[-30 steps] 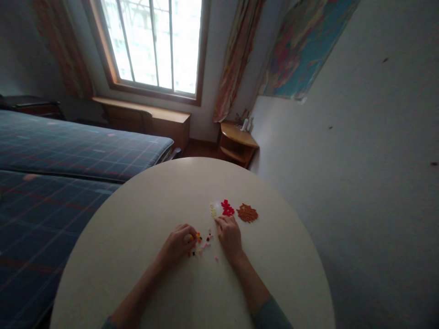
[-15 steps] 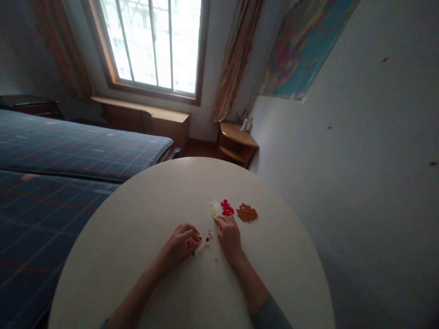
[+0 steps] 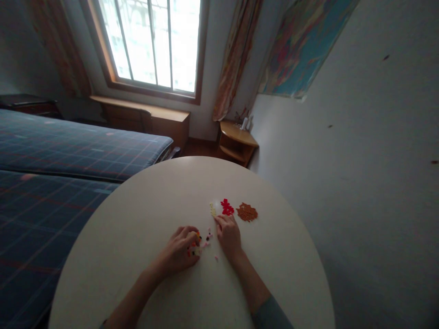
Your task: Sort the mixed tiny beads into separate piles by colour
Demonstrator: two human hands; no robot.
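My left hand (image 3: 179,250) curls over a mixed heap of small coloured pieces (image 3: 195,251), its thumb and fingers apart on either side. Orange, yellow, white and black pieces show between the fingers; the palm hides the others. Beside it lie loose pink and black pieces (image 3: 207,238). My right hand (image 3: 229,234) rests on the table with its fingers drawn together. Its fingertips touch the near end of a small group of pale yellow pieces (image 3: 212,209); whatever they pinch is too small to make out. Just beyond the knuckles is a pile of red pieces (image 3: 227,207).
A pile of brown pieces (image 3: 247,212) lies right of the red ones. One pink piece (image 3: 216,258) sits apart between my forearms. The round cream table (image 3: 192,178) stands near a plaid mattress (image 3: 68,141), with a wall to the right and a corner shelf (image 3: 236,132) behind.
My left thumb has moved down and away from the fingers, so the hand is wider around the heap and shows more pieces. The right hand stays nearly still.
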